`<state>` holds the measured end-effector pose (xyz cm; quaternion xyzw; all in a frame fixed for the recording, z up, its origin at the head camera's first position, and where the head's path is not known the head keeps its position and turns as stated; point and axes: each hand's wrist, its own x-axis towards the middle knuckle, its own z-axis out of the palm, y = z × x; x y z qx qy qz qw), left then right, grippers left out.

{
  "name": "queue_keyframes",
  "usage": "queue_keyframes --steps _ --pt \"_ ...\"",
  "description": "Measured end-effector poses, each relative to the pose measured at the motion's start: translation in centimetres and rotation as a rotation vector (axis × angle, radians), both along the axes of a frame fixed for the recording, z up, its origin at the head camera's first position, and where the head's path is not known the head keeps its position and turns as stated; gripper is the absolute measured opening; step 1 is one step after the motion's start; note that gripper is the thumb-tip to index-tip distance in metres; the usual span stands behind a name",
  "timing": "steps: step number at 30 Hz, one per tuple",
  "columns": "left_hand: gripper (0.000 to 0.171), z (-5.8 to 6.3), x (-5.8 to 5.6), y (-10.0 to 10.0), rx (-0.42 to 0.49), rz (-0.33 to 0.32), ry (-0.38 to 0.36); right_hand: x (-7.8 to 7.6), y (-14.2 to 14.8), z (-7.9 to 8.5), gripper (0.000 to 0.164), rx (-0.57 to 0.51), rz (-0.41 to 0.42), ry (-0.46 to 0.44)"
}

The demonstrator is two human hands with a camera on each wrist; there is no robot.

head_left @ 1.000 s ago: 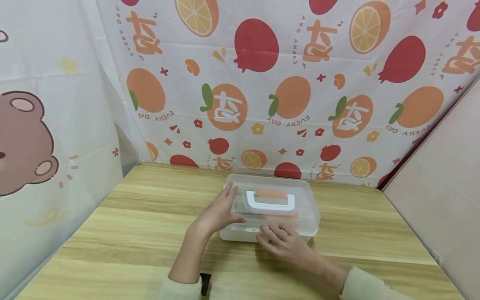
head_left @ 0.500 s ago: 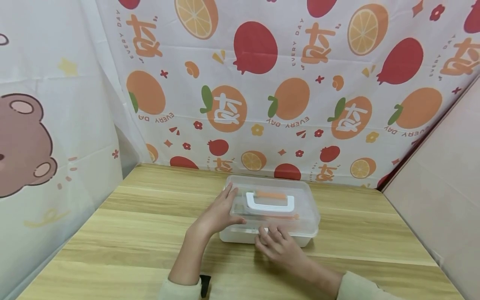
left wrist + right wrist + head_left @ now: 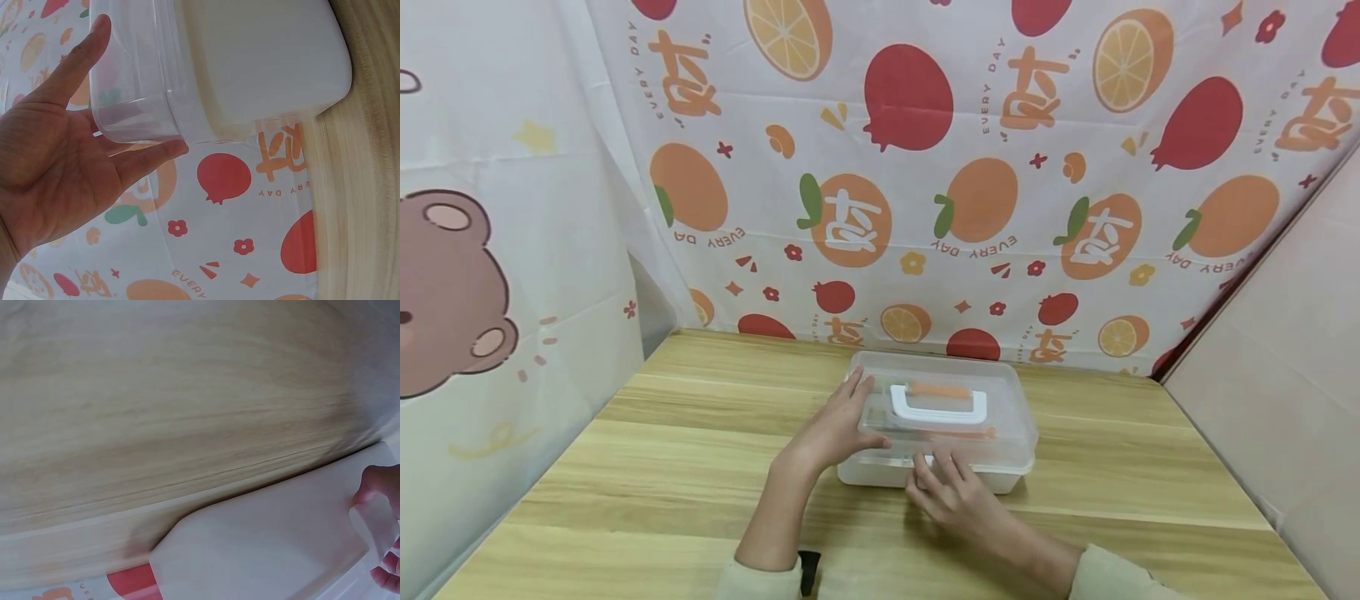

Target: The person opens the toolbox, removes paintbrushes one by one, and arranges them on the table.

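A clear-lidded storage box point(image 3: 1011, 417) with a white base stands on the table, its lid down. A white carrying handle point(image 3: 940, 415) lies flat on top, and orange-handled items show faintly through the lid. My left hand point(image 3: 827, 433) rests on the lid's left end, fingers spread along the side and thumb over the top near the front. In the left wrist view those fingers point(image 3: 147, 159) look straight. My right hand point(image 3: 958, 504) is at the middle of the box front. The right wrist view has its thumb and fingertips pinching the white front latch point(image 3: 374, 526).
The wood-grain table point(image 3: 647, 467) extends around the box. Behind it hangs a fruit-print cloth point(image 3: 917, 200), close to the box's back. A bear-print cloth point(image 3: 565, 275) closes the left side, and a pale panel point(image 3: 1270, 358) the right.
My right hand has shifted slightly left and down along the box front, its fingers bending more at the latch. My left hand and the box stay in place.
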<state>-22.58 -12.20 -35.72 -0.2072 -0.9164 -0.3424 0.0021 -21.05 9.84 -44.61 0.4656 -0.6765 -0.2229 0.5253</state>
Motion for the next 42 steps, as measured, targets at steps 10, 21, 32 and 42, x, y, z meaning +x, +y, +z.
queue_keyframes --steps 10,21,32,42 --pt "0.084 -0.1 -0.5 0.2 -0.003 -0.007 0.012 -0.2 0.2 0.3 0.032 -0.030 0.023 -0.031" --pt "0.087 0.2 -0.1 0.5 -0.020 0.008 0.018 0.4 0.7 1.3 0.033 -0.104 0.036 -0.098" --pt "0.086 -0.2 0.9 0.7 -0.005 0.024 0.020 1.8 2.0 1.0 0.037 -0.126 0.011 -0.181" --pt "0.084 -0.1 1.7 1.0 0.006 0.020 0.032 2.3 2.8 0.6 0.040 -0.159 0.037 -0.216"
